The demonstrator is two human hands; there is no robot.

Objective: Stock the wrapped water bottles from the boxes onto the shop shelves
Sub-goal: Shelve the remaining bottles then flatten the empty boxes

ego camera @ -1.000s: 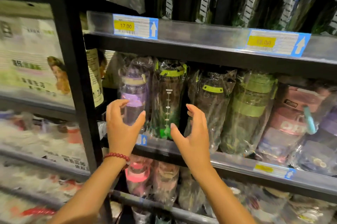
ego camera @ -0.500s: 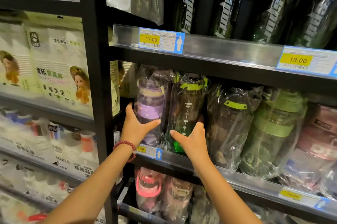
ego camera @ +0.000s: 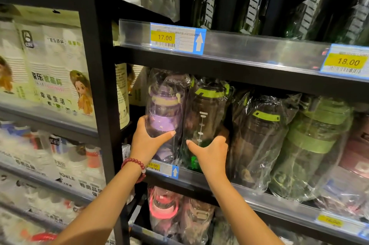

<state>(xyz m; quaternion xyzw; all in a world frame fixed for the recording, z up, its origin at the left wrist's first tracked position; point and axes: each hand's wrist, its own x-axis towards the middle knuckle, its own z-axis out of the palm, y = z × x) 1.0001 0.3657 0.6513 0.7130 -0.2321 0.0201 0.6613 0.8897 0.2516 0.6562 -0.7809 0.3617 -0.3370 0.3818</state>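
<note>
Head view: left hand (ego camera: 146, 141) grips upright purple bottle (ego camera: 164, 115).

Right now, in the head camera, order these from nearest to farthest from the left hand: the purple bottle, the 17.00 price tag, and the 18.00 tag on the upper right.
1. purple bottle: gripped by the left hand.
2. 17.00 price tag: on the rail above it.
3. 18.00 tag: far along that rail, to the right.

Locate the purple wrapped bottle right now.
Head view, middle shelf, far left end: the purple bottle stands beside the black upright, held by the left hand, with the green-lidded dark bottle on its right.
</note>
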